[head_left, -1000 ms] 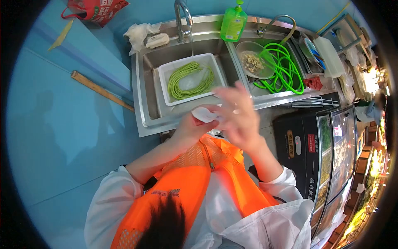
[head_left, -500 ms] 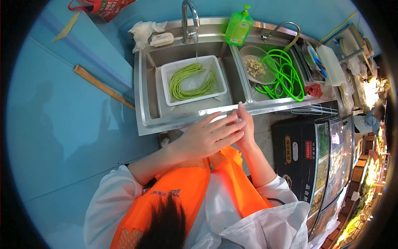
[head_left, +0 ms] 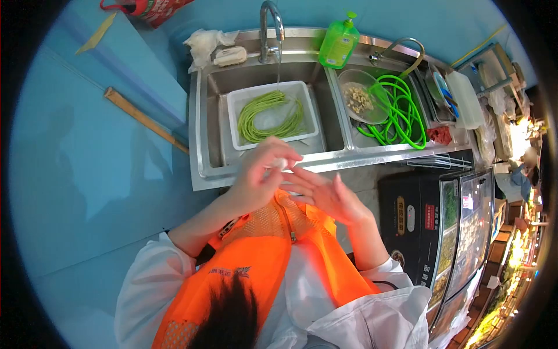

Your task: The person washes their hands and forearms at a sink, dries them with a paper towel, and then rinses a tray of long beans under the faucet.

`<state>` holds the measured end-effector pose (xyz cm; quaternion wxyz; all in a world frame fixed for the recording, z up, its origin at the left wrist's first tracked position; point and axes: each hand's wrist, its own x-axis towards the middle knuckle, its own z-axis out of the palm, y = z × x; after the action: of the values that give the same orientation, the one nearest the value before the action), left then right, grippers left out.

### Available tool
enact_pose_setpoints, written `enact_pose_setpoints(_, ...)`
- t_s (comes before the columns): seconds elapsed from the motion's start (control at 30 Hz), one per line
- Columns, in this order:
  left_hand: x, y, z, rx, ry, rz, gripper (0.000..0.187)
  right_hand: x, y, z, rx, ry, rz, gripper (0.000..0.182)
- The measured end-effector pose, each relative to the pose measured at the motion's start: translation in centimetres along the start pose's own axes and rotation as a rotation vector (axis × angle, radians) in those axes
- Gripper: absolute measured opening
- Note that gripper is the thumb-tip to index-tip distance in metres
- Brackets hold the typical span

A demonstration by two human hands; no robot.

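In front of the sink, my left hand (head_left: 260, 174) is curled, with a small white thing (head_left: 281, 164) at its fingertips, too small to make out. My right hand (head_left: 334, 198) is palm up with its fingers stretched out, their tips close to or touching the left fingers. Beyond my hands, a white plastic tub (head_left: 233, 116) stands in the left sink basin (head_left: 215, 131). Long green beans (head_left: 256, 116) lie curved in a bundle inside it, in water. A thin stream runs from the tap (head_left: 265, 29) into the tub.
The right basin holds a clear bowl (head_left: 360, 104) of pale pieces and a coiled green hose (head_left: 401, 113). A green pump bottle (head_left: 339, 43) stands on the back ledge. A black cabinet (head_left: 410, 215) is at the right, a blue wall (head_left: 87, 192) at the left.
My hands have come apart from being laid over each other. The left has moved left and curled its fingers; the right has turned palm up and lowered.
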<state>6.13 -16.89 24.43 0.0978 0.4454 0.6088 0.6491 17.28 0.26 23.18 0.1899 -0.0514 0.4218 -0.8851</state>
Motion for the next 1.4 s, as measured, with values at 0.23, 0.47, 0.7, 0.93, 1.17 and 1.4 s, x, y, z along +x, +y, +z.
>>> enact_pose_setpoints(0.23, 2.8, 14.5, -1.3, -1.247, -0.414, 0.059, 0.023, 0.8, -1.2, -0.8, 0.001, 0.062, -0.049, 0.077)
enact_pose_setpoints(0.47, 3.5, 15.8, 0.7, -1.300, -0.474, 0.274, 0.030, 0.3, -0.9, -2.1, -0.034, 0.042, -0.030, 0.073)
enact_pose_setpoints(0.7, 4.1, 16.4, 3.4, -1.272, -0.451, 0.359, 0.036, -2.2, -1.9, -4.8, -0.134, 0.184, -0.030, 0.073)
enact_pose_setpoints(0.93, 6.4, 15.0, 6.6, -1.065, -0.211, 0.224, 0.043, -8.2, -4.0, -12.7, -0.284, 0.487, 0.057, 0.054)
enact_pose_setpoints(1.17, 3.7, 3.7, 8.0, -0.764, 0.465, -0.389, 0.058, -14.7, -7.4, -18.0, -0.545, 0.783, 0.061, 0.032)
enact_pose_setpoints(1.4, 2.6, -0.8, 12.0, -0.505, 0.474, -0.636, 0.028, -9.2, -11.5, -10.9, -1.319, 0.343, -0.432, 0.034)
